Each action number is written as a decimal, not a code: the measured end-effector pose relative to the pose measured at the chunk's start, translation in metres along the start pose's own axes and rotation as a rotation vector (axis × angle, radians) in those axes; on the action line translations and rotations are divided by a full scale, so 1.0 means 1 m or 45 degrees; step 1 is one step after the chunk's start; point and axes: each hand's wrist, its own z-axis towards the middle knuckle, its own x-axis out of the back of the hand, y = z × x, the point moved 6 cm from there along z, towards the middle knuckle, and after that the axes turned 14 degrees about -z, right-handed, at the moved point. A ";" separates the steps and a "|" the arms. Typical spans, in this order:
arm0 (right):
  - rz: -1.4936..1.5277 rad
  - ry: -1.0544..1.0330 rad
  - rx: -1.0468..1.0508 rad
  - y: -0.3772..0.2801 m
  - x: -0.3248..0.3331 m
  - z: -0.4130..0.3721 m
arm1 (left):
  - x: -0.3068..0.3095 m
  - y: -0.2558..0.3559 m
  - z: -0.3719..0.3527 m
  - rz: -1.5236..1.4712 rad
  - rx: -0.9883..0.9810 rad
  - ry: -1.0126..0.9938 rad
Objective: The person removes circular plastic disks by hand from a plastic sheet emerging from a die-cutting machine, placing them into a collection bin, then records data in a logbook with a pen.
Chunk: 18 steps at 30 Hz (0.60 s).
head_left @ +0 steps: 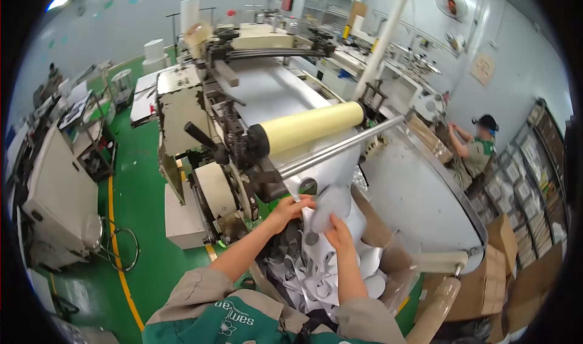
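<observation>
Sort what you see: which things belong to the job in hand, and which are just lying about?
Seemingly in the job:
glossy white sheet, pinched by the left hand
smooth grey rounded piece, held in the right hand
pale yellow cylindrical roller
shiny metal bar
loose white cut pieces below

Seemingly lying about:
brown cardboard boxes
white upright cylinder at back left

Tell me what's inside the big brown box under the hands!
Inside the cardboard box is a messy heap of shiny, silvery-white scraps, some with curvy edges. They cover the bottom, so I can't tell what's down there.
</observation>
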 end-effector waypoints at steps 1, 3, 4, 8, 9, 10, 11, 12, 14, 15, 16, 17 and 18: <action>0.221 0.103 -0.119 0.027 0.048 -0.009 | -0.002 0.006 -0.004 0.003 -0.095 0.088; 0.421 0.351 -0.145 0.042 0.114 -0.025 | 0.036 0.002 0.024 -0.082 -0.287 0.306; 0.433 0.504 -0.103 0.022 0.097 -0.042 | 0.036 0.018 0.024 -0.131 -0.339 0.374; -0.318 0.265 0.261 -0.063 -0.002 -0.031 | 0.049 0.002 0.045 -0.123 -0.472 0.335; -0.486 0.246 0.239 -0.072 -0.025 -0.017 | 0.034 0.005 0.034 -0.166 -0.506 0.269; -0.646 0.154 0.276 -0.079 -0.049 -0.002 | 0.018 0.011 0.023 -0.208 -0.541 0.201; -0.763 0.130 0.230 -0.082 -0.074 0.010 | 0.032 0.000 0.031 -0.107 -0.449 0.214; -0.991 0.132 0.145 -0.073 -0.070 0.033 | 0.014 0.011 0.019 -0.264 -0.413 0.121; -0.827 -0.017 -0.015 -0.054 -0.081 0.053 | 0.019 0.009 0.022 -0.337 -0.379 0.129; -0.705 -0.005 0.010 -0.050 -0.079 0.053 | 0.027 0.003 0.024 -0.303 -0.321 0.131; -0.582 0.004 0.038 -0.043 -0.073 0.050 | 0.022 0.012 0.017 -0.266 -0.266 0.130; -0.365 0.087 0.036 -0.032 -0.048 0.046 | 0.021 0.019 0.005 0.004 -0.163 0.239; -0.079 -0.003 0.070 -0.028 -0.037 0.034 | 0.017 0.022 0.005 -0.153 -0.208 0.177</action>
